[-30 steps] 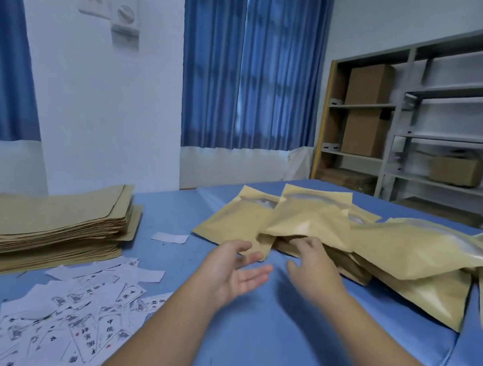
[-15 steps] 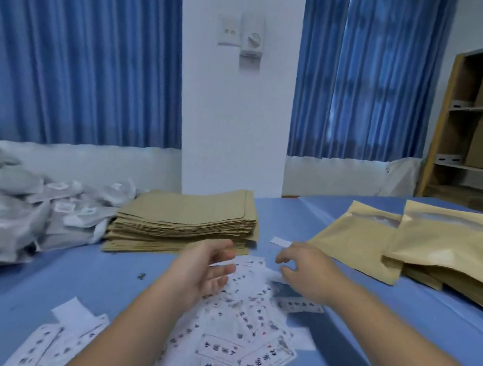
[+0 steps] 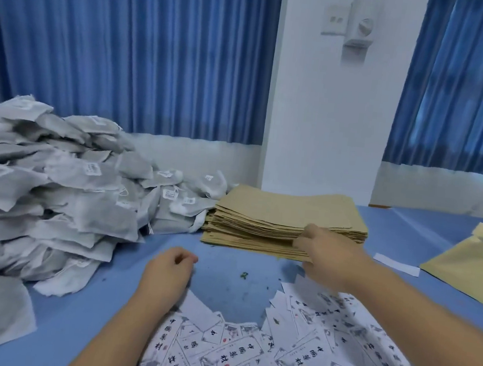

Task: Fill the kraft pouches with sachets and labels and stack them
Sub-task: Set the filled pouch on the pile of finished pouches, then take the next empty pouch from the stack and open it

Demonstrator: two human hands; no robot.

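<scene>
The right grip is pinching the near right corner of the stack of kraft pouches, thumb lying on top and fingers pressing into the edge of the upper sheets. The left grip is hanging loosely curled just above the counter, holding nothing. The stack is sitting mid-counter toward the far edge. The grey sachets are piling up along the left edge, touching the stack. The printed labels are lying scattered along the near edge, under both forearms. Another pouch is lying at the right edge.
</scene>
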